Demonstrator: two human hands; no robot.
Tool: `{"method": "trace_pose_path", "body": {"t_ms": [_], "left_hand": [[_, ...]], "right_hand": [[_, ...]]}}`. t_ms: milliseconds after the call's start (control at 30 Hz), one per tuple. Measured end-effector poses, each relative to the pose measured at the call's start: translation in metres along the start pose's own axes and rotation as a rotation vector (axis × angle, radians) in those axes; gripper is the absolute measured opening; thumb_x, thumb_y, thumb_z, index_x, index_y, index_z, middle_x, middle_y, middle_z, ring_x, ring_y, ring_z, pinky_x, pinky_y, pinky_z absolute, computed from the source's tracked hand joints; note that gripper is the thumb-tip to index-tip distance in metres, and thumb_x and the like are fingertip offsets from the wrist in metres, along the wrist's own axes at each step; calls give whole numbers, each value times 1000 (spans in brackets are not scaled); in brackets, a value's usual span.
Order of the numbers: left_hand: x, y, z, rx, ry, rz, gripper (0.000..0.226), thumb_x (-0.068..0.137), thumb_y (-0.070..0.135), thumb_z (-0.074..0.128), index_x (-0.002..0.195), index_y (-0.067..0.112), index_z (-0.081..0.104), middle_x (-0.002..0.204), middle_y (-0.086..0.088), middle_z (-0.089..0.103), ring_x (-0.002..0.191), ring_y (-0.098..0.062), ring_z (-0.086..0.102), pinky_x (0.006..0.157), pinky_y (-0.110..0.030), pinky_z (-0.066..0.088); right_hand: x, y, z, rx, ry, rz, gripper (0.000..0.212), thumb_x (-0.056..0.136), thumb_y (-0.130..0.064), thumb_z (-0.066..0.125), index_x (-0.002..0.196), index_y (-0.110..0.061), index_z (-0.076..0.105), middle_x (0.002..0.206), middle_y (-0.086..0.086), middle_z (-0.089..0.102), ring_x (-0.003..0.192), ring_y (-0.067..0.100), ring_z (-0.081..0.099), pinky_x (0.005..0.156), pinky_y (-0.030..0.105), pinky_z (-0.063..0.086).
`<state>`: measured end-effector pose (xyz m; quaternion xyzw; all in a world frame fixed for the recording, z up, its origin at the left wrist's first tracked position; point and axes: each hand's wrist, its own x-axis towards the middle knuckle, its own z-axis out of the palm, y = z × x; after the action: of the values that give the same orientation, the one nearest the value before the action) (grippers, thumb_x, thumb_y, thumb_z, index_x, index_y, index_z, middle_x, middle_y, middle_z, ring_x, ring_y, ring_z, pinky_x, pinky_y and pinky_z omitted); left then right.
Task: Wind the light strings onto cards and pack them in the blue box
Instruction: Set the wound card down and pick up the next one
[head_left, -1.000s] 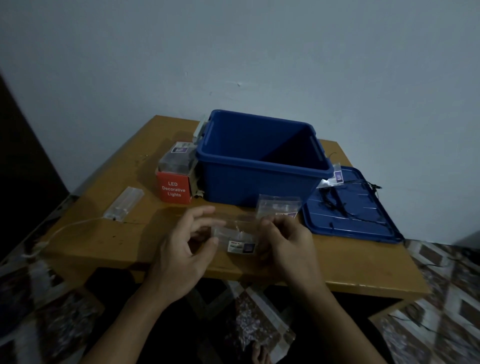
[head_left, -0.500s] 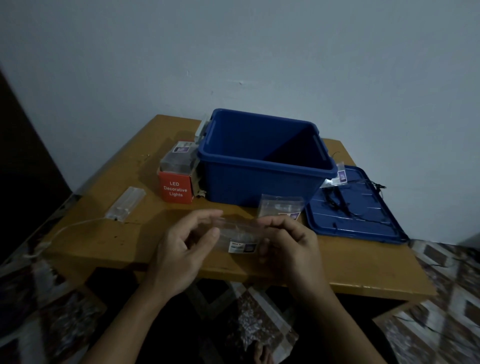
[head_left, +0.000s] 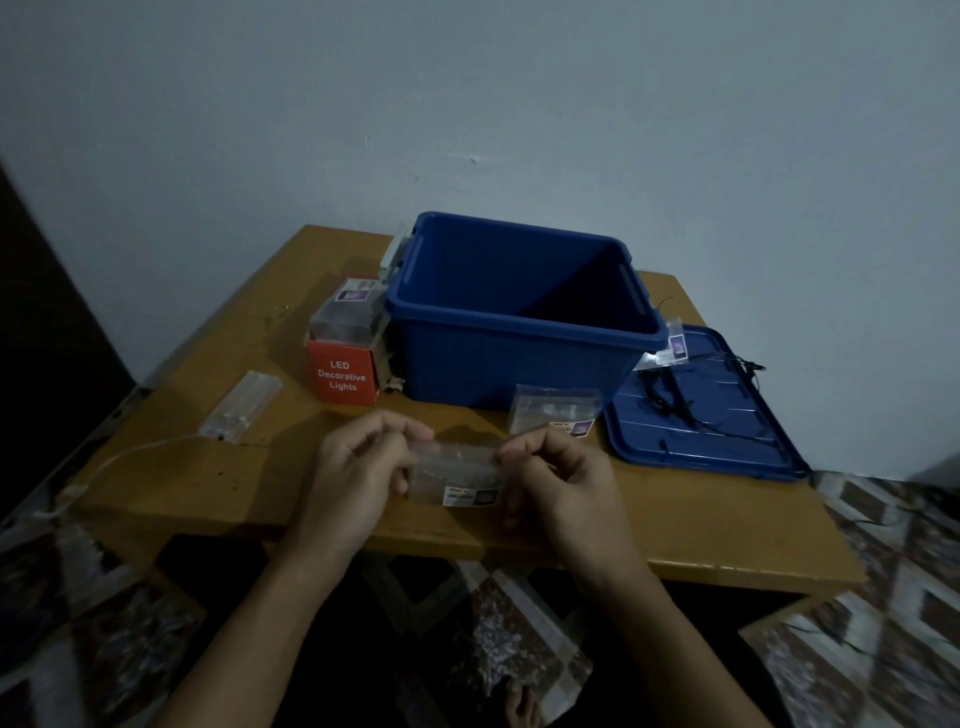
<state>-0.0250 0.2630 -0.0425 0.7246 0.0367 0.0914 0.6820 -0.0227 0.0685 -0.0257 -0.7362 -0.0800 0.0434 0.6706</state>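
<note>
between two hands (head_left: 358, 467) (head_left: 563, 480), one clear packet (head_left: 453, 470)

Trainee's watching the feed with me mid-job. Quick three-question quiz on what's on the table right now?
1. True or false: the blue lid is fitted on the blue box.
2. The black light string lies: A on the blue lid, B on the red carton, C inside the blue box.
3. Fill in: the left hand and right hand pinch the same clear ____.
Key: 1 false; 2 A; 3 packet.
</note>
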Motion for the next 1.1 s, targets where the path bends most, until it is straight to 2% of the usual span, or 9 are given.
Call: {"method": "trace_pose_path", "body": {"t_ms": [67,167,267,467,600,733,900,1033,1100], "left_hand": [[2,0,3,1,22,-26,17,87,-3,54,81,-1,69,56,4,59,49,-4,49,46,-12,38],[0,0,5,-3,47,-24,16,88,5,57,78,5,70,65,-2,63,53,-6,50,47,-14,40],[-2,-1,3,-22,26,1,14,86,21,66,75,14,72,66,-3,65,54,-8,53,50,-15,42],[-1,-1,2,-6,17,-2,16,85,13,72,71,20,75,77,-12,69,56,-7,54,55,-20,45],[-3,-2,3,-23,62,-10,11,91,18,68,84,20,77,74,-10,66,62,-9,56,62,-25,47],[-2,-9,6,-5,192,-7,7,91,29,69,93,24,71,84,3,70,80,-13,65,72,-34,53],[-5,-9,9,46,187,11,7,94,26,65,94,29,71,86,11,70,79,1,63,68,-22,47],[-5,-8,8,78,96,49,16,96,15,61,105,23,71,106,12,68,94,10,61,72,-5,46],[-4,-12,7,85,58,53,21,96,15,61,110,26,72,113,14,68,100,11,60,74,-4,45]], "right_hand": [[0,-1,2,-37,10,-14,9,98,-15,62,95,-6,64,77,7,64,62,19,58,59,34,52],[1,0,4,6,17,53,9,96,-8,61,103,-8,56,85,9,61,63,17,58,57,34,53],[3,1,4,1,19,97,4,95,-6,58,99,-5,60,72,6,59,60,17,57,56,34,51],[4,2,9,-9,82,95,7,95,-6,57,94,0,61,66,6,59,55,18,55,51,32,49],[4,3,11,29,129,120,9,96,-10,60,100,-2,59,72,9,62,59,20,59,53,32,51],[5,7,15,18,206,91,21,97,-23,63,97,-3,60,81,13,71,68,24,68,66,38,59],[11,12,22,-34,219,95,15,97,-33,62,98,-18,66,96,3,72,88,17,71,79,41,62],[17,17,25,-46,274,84,6,96,-30,64,102,-29,67,100,-6,71,96,12,69,87,46,60],[17,18,26,-78,279,68,10,97,-24,64,103,-31,68,100,-10,71,98,10,68,88,44,60]]}}
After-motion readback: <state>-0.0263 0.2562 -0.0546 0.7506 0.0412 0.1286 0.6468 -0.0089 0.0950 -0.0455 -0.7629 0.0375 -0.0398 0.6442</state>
